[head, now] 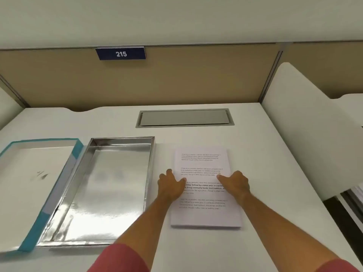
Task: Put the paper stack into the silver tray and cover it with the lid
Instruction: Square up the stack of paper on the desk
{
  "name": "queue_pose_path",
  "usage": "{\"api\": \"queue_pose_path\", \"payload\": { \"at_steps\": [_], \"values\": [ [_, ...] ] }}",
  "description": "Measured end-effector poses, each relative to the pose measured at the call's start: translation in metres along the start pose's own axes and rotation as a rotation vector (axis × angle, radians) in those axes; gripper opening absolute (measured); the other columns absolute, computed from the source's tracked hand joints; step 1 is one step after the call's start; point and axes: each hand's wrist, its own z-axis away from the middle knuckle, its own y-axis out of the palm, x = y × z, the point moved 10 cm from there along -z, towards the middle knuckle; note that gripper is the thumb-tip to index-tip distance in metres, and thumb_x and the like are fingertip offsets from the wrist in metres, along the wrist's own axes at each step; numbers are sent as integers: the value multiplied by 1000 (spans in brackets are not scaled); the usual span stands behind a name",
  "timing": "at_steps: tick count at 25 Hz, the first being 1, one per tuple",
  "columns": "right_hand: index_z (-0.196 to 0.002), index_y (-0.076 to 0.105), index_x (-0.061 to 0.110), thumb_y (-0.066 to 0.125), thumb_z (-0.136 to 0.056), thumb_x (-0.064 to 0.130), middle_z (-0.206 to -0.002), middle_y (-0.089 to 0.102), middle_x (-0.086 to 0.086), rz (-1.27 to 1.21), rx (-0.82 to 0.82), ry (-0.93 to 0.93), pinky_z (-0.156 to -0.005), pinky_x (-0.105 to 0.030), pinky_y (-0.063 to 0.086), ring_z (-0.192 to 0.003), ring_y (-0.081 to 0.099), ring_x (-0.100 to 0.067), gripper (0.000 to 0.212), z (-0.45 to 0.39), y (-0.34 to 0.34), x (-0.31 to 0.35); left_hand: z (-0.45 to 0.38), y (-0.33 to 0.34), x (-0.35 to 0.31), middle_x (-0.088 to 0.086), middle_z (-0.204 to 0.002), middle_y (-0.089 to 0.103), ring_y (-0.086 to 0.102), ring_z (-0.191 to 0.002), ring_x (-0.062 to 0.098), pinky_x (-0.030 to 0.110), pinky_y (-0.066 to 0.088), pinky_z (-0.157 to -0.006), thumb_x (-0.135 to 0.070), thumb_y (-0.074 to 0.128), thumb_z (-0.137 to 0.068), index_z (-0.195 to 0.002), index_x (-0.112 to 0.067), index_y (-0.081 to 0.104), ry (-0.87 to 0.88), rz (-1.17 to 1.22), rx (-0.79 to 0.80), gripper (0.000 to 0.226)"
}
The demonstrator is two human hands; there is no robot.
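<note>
Squarely under both hands lay the paper stack (204, 203), flat on the white worktop (275, 163) with its printed top sheet facing up and its long edges running away from the person. The left hand (171, 186) rested on the stack's left edge at about mid-length, fingers loosely spread, the thumb lying on the page and the other fingers reaching past the edge toward the worktop. The right hand (235, 184) sat on the right edge opposite it, likewise relaxed and palm down, its thumb pointing inward across the text. Neither hand was clenched; whether the fingertips had curled under the sheets could not be made out from this angle, so they seemed only to press or bracket the stack. Just beside the stack, to its left, stood the silver tray (119, 140), with nothing inside. Touching the tray's far left wall lay the lid (77, 152), teal-edged and turned inner side up. Red sleeves (121, 260) showed at the bottom.
</note>
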Motion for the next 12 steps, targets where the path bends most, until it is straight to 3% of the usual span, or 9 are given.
{"api": "queue_pose_path", "payload": {
  "at_steps": [3,7,12],
  "values": [
    [-98,64,6,72,-76,43,-103,68,-12,-41,27,38,-80,-36,55,-98,64,-33,44,-3,2,-3,-7,4,5,15,-131,49,54,-118,34,44,50,-95,-44,66,-79,-134,-10,40,-78,34,25,70],
    [-89,56,8,79,-73,37,-98,64,-11,-171,67,118,-81,-40,56,-96,65,-33,40,-11,3,-14,-16,8,15,12,-122,57,61,-108,32,46,55,-90,-38,74,-71,-123,-7,46,-162,142,58,67],
    [-95,60,3,82,-70,33,-102,69,-15,-299,82,178,-81,-43,58,-90,68,-33,45,-19,10,-23,-23,6,20,12,-110,67,68,-95,31,44,59,-82,-35,77,-68,-110,-5,60,-217,254,66,54]
  ]
}}
